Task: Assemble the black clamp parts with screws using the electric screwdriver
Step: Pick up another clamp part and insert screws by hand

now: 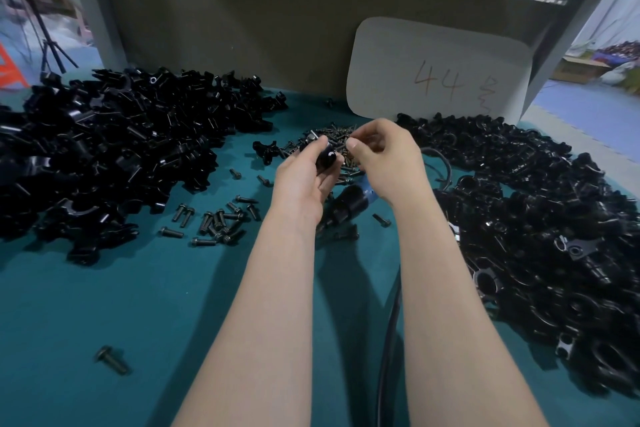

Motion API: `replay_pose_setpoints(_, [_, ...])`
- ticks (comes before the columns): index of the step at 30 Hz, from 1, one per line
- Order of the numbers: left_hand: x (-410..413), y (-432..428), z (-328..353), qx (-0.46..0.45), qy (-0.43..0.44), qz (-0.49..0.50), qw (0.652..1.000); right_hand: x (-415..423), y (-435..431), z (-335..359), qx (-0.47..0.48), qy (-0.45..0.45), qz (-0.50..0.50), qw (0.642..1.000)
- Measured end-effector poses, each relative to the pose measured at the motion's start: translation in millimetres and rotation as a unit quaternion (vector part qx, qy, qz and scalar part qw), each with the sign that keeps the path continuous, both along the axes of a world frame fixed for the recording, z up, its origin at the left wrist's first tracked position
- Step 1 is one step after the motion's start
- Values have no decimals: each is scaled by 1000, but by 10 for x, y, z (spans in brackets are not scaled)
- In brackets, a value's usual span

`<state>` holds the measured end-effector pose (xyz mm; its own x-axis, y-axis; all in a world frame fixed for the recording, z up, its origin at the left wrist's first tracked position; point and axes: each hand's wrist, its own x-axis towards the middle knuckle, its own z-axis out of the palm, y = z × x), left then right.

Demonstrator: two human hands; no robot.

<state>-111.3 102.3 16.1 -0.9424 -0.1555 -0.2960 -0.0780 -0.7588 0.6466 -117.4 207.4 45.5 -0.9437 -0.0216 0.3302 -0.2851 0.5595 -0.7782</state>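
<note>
Black clamp part (327, 159) clamped in left hand (303, 184) grip, right hand (384, 163) grip curled, contents unclear

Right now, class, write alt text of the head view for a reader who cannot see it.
The left hand grips a black clamp part, the right hand curled beside it, over a teal table with screws between heaps of black parts.

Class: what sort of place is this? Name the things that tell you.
Probably a factory assembly bench: large heaps of black clamp parts on both sides, loose screws scattered on the green table, and a corded electric screwdriver.
</note>
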Motion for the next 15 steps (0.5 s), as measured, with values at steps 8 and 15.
replay_pose_setpoints(8, [15,62,32,-144,13,48,988,-22,-45,-44,63,2,9,998])
replay_pose_setpoints(15, [26,99,29,-283,29,111,952,-21,-132,-14,76,-49,5,996])
